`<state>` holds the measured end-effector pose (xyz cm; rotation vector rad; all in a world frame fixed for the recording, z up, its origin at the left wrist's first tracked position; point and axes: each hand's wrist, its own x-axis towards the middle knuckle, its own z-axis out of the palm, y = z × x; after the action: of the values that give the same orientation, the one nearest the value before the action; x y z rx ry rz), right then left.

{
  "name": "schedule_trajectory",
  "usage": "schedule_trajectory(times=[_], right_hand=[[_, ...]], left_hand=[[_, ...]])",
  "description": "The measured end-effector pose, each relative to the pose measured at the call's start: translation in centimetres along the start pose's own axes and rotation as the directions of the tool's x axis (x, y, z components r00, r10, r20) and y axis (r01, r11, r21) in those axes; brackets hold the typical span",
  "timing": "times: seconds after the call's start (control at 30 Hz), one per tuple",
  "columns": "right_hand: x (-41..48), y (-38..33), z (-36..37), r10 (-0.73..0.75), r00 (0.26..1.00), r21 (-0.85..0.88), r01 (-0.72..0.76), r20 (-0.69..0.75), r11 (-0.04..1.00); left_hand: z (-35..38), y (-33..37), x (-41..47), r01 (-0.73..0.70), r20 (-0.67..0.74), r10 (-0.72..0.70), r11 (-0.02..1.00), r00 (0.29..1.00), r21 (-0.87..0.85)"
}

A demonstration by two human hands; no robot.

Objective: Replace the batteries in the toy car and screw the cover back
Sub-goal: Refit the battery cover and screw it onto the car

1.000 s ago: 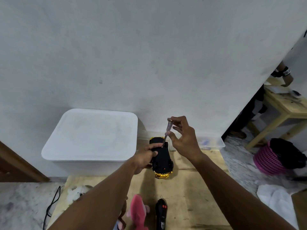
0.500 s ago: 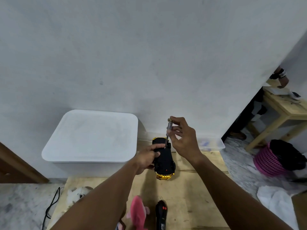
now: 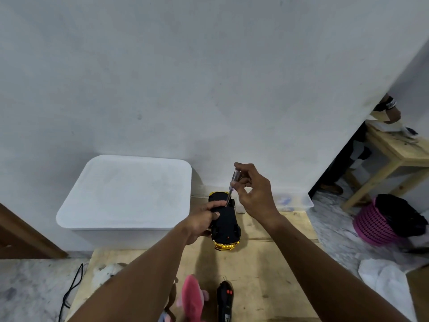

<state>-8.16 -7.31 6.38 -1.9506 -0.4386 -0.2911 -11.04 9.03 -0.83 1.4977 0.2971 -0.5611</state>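
Observation:
The toy car (image 3: 226, 226) lies upside down on the wooden table (image 3: 262, 270), black underside up, gold bodywork showing at both ends. My left hand (image 3: 202, 223) grips its left side, thumb and a finger on the underside. My right hand (image 3: 255, 194) pinches a small screwdriver (image 3: 232, 184) with a clear handle, held nearly upright. Its tip meets the car's underside near the far end. The battery cover cannot be made out on the black underside.
A white lidded bin (image 3: 125, 194) stands left of the car. A clear shallow box (image 3: 292, 201) sits against the wall at the right. A black remote control (image 3: 224, 300) and a pink plush toy (image 3: 191, 296) lie near the front edge. A pink basket (image 3: 380, 226) stands on the floor.
The car has shifted slightly to the right under my left hand. My right hand has turned a little on the screwdriver, which stays planted on the underside.

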Motion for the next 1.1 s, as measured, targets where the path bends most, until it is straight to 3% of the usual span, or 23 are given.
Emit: schedule_trajectory(times=[0.17, 0.3, 0.47, 0.63, 0.8, 0.93, 1.1], right_hand=[[0.1, -0.1, -0.3, 0.051, 0.998, 0.081, -0.055, 0.049, 0.995], [0.1, 0.1, -0.2, 0.015, 0.999, 0.026, -0.015, -0.032, 1.000], [0.0, -0.1, 0.0, 0.024, 0.999, 0.061, -0.027, 0.042, 0.998], [0.1, -0.5, 0.1, 0.005, 0.999, -0.018, -0.006, -0.052, 1.000], [0.3, -0.4, -0.2, -0.028, 1.000, -0.073, 0.029, 0.009, 0.997], [0.1, -0.1, -0.6, 0.006, 0.999, -0.009, -0.005, 0.035, 1.000], [-0.7, 0.2, -0.1, -0.017, 0.997, -0.023, 0.016, -0.078, 1.000]], left_hand=[[-0.3, 0.2, -0.2, 0.007, -0.004, -0.007, 1.000, 1.000, -0.007], [-0.3, 0.4, -0.2, 0.000, -0.005, 0.000, 1.000, 1.000, -0.008], [-0.1, 0.2, -0.1, 0.001, 0.005, -0.001, 1.000, 1.000, 0.000], [0.6, 0.5, -0.2, -0.013, 0.029, 0.012, 1.000, 1.000, 0.020], [0.7, 0.7, -0.3, -0.015, 0.038, 0.015, 1.000, 0.999, 0.009], [0.4, 0.7, -0.4, -0.004, 0.024, 0.005, 1.000, 1.000, -0.029], [0.0, 1.0, -0.5, -0.005, 0.023, 0.006, 0.999, 1.000, -0.036]])
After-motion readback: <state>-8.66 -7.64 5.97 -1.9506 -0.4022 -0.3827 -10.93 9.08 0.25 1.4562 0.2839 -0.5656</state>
